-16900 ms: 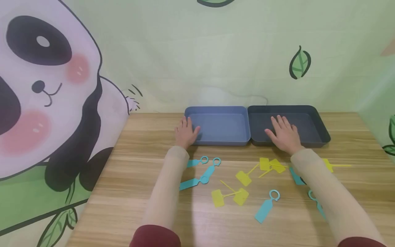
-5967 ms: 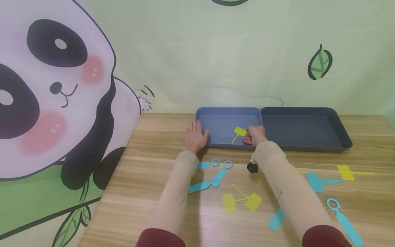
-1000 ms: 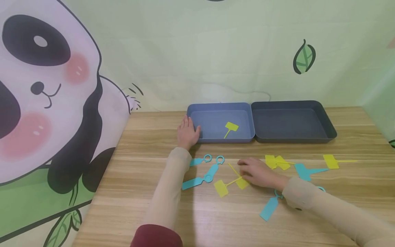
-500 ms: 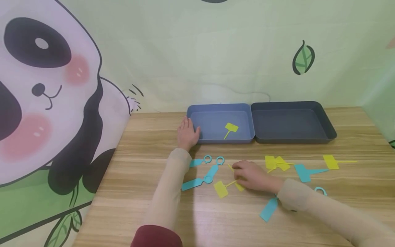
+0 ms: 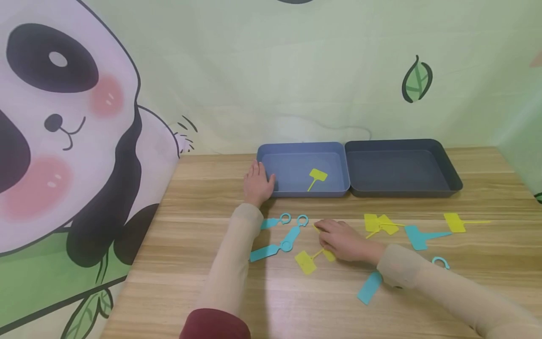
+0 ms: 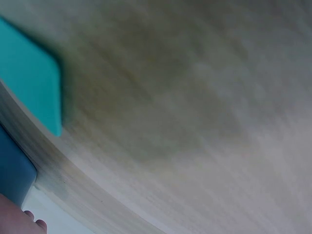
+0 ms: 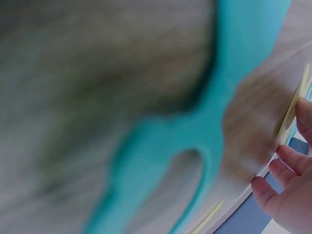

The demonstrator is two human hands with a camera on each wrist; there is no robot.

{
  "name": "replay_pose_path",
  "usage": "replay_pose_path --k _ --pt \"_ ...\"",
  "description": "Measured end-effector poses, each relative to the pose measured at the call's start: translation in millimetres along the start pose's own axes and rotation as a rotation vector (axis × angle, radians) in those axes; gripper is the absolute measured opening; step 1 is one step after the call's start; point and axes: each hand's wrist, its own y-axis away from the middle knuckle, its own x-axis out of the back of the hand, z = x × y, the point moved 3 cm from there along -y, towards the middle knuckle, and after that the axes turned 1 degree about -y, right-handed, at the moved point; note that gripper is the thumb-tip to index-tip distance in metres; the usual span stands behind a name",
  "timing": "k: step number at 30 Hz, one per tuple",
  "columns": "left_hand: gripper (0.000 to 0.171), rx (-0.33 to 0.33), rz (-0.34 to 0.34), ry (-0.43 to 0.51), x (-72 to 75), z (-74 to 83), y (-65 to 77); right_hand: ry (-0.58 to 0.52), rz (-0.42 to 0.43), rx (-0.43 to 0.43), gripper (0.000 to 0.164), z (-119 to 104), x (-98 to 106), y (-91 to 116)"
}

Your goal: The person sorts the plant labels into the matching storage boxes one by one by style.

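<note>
My left hand (image 5: 257, 184) rests with extended fingers at the left front corner of the blue tray (image 5: 292, 194). Inside that tray lies one yellow T-shaped plant label (image 5: 318, 175). On the table, my right hand (image 5: 345, 241) pinches another yellow plant label (image 5: 329, 255), mostly covered by the hand. The right wrist view has the thumb (image 7: 303, 113) and a fingertip against this thin yellow label (image 7: 291, 108). Its stem crosses near a second yellow label (image 5: 306, 262), just left of the hand. Teal ring tags (image 5: 290, 238) lie between my two arms.
A dark grey tray (image 5: 402, 192) adjoins the blue one on the right. Rightward on the table are overlapping yellow labels (image 5: 387, 225), a teal T-shaped label (image 5: 416, 238) and a lone yellow label (image 5: 454, 222). My right forearm partly hides teal ring tags (image 5: 370, 288). A cloth backdrop (image 5: 237, 94) hangs behind.
Since the earliest frame, one yellow label has gone into the blue tray by my right hand. Lately that hand edged left over another label, and the neighbouring label shifted slightly. My left hand stayed put.
</note>
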Motion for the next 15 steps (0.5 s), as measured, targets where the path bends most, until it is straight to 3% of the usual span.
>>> replay_pose_path --k 15 --pt "0.066 -0.003 -0.007 0.007 0.0 0.5 0.0 -0.038 -0.080 -0.027 0.013 4.8 -2.8 3.3"
